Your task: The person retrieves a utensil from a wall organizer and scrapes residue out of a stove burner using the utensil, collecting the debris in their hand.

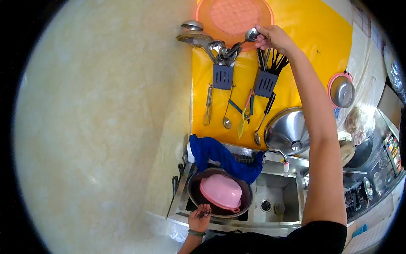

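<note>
My right hand [270, 39] reaches to the wall's top and pinches a metal spoon [252, 34] by its bowl end, over the utensils of the left dark caddy [223, 77]. Ladles and a skimmer [195, 38] stick out of that caddy. The right dark caddy [265, 83], just below my right hand, holds several dark-handled utensils. Low down, my left hand [200, 216] is palm up with curled fingers beside a dark basin [193, 190]; something small and dark lies in the palm, too small to name. A pink plastic bowl [222, 190] rests in the basin.
A whisk [207, 108], small ladle [227, 122], yellow spatula [241, 126] and spoon [257, 137] lie on the yellow surface [317, 76]. An orange basket [234, 17], steel lid [287, 129], blue cloth [224, 154], faucet [279, 153], sink [270, 190] and stove [359, 194] are around.
</note>
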`<state>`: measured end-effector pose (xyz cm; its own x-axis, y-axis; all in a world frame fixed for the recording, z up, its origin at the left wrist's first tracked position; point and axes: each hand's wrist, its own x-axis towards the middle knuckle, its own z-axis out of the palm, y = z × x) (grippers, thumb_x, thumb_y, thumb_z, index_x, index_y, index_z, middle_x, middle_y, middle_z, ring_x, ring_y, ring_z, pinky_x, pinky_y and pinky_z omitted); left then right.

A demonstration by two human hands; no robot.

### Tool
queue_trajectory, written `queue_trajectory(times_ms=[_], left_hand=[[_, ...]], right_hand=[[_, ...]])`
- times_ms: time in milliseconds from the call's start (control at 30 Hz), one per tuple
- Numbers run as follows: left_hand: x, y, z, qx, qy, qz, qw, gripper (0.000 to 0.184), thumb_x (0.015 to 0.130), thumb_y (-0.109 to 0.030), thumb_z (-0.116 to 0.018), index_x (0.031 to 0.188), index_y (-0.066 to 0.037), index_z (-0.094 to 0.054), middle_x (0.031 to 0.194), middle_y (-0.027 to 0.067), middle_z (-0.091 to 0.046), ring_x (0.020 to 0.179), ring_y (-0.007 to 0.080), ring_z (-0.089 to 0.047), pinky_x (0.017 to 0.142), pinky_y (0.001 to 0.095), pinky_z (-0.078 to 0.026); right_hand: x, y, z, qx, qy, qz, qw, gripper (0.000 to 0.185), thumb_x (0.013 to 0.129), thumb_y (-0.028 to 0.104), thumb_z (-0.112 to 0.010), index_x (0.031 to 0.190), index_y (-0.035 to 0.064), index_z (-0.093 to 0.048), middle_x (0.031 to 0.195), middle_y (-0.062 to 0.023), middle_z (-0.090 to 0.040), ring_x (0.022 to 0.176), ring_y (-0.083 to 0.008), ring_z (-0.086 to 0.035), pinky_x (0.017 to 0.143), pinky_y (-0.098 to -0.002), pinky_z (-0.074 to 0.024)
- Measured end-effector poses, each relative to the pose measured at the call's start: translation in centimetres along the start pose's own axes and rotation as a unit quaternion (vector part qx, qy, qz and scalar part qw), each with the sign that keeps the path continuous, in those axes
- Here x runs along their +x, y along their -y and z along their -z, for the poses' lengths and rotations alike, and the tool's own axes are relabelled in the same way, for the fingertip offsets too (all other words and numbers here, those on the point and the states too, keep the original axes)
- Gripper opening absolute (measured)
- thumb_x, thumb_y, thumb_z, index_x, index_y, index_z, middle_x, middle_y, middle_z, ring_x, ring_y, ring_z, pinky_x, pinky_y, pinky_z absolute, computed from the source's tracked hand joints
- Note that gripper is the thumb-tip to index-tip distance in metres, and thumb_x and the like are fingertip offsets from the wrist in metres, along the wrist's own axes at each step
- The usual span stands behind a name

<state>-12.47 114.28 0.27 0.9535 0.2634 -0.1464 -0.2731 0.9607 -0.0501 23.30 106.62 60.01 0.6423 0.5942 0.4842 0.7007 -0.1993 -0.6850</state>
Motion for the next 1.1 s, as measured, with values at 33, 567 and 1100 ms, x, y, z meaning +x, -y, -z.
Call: queue_trajectory(times_ms=[33, 567, 1100], left_hand=[[0.3, -0.1, 0.2, -0.007, 0.043, 0.011, 0.999, 0.026, 0.079, -0.018, -0.055, 0.094, 0.003, -0.06, 0.106, 0.0162, -0.061, 0.108, 0.0298, -0.053, 0.104, 0.0422, -0.034], [5.6, 14.8, -8.7, 0.099, -0.015, 0.274, 0.957, 0.027, 0.087, -0.011, -0.045, 0.101, 0.005, -0.061, 0.108, 0.0174, -0.061, 0.107, 0.029, -0.054, 0.104, 0.0424, -0.035], [-17.6, 58.5, -0.2, 0.116, -0.154, 0.618, 0.762, 0.035, 0.087, -0.015, -0.041, 0.104, 0.009, -0.059, 0.11, 0.0199, -0.06, 0.11, 0.0338, -0.053, 0.103, 0.0465, -0.037]], right_hand=[[-0.6, -0.1, 0.3, 0.009, -0.001, 0.013, 1.0, 0.038, 0.094, 0.04, -0.05, 0.083, 0.0041, -0.055, 0.071, -0.001, -0.057, 0.063, -0.0141, -0.064, 0.059, -0.0236, -0.0515], [-49.6, -7.4, 0.9, 0.016, -0.159, -0.189, 0.969, 0.018, 0.077, 0.017, -0.072, 0.082, 0.0066, -0.059, 0.075, -0.0042, -0.063, 0.069, -0.0154, -0.063, 0.062, -0.0278, -0.0478], [-97.7, -7.1, 17.6, 0.203, -0.463, -0.439, 0.743, 0.031, 0.085, 0.006, -0.059, 0.115, -0.0007, -0.055, 0.091, -0.0074, -0.064, 0.083, -0.0138, -0.061, 0.072, -0.0283, -0.0506]])
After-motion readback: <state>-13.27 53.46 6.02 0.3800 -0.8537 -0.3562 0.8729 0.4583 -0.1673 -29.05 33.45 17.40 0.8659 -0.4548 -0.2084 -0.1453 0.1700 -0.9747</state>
